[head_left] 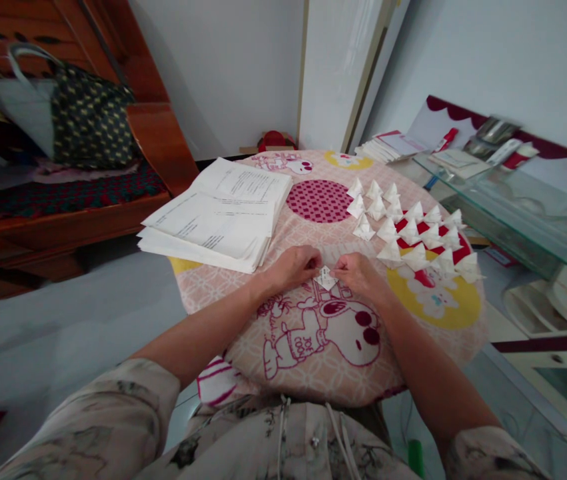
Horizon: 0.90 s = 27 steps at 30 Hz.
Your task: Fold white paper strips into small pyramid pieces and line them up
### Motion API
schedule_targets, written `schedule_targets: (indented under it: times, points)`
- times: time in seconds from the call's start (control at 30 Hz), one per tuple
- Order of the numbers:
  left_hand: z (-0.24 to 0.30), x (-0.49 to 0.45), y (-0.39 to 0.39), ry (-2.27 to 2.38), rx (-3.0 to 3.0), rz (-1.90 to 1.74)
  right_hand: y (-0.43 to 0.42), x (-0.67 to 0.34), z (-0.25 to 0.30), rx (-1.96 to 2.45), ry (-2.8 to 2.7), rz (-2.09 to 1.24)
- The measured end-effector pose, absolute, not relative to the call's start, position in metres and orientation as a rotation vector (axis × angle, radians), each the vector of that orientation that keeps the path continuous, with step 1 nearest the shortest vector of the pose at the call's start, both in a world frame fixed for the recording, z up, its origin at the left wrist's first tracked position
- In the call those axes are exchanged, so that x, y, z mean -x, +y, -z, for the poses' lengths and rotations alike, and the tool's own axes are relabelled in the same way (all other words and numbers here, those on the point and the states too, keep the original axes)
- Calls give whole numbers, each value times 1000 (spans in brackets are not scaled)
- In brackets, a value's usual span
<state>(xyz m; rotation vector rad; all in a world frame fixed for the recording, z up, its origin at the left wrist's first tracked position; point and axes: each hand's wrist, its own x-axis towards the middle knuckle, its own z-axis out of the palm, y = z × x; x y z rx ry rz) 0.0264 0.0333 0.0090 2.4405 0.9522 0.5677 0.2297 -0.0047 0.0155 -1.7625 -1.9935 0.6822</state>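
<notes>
A small folded white paper piece (326, 277) lies on the round table with a pink cartoon-dog cloth (323, 347). My left hand (293, 267) pinches its left side with fingers closed. From the other side my right hand (360, 273) grips it, fingers curled. Several finished folded white paper shapes (413, 233) stand in rows just beyond my right hand. A thick stack of printed paper sheets (223, 213) lies on the table's far left, just beyond my left hand.
A glass-topped counter (523, 200) with papers and small items stands to the right. A wooden bench (63, 200) with a patterned bag (88, 120) is at the left. More papers (388, 145) lie beyond the table.
</notes>
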Motion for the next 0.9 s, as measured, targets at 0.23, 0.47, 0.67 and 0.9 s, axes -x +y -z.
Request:
schedule_targets:
  times: [0.23, 0.47, 0.67, 0.9]
  points:
    - [4, -18, 29, 444, -2575, -659, -5, -232, -13, 1806, -1894, -793]
    - [5, -18, 25, 497, -2638, -594, -8, -224, -15, 1911, -1900, -698]
    - [4, -19, 25, 510, -2647, -594, -7, -227, -19, 1883, -1903, -683]
    - [3, -19, 25, 533, -2659, -592, -10, -242, -19, 1834, -1642, -971]
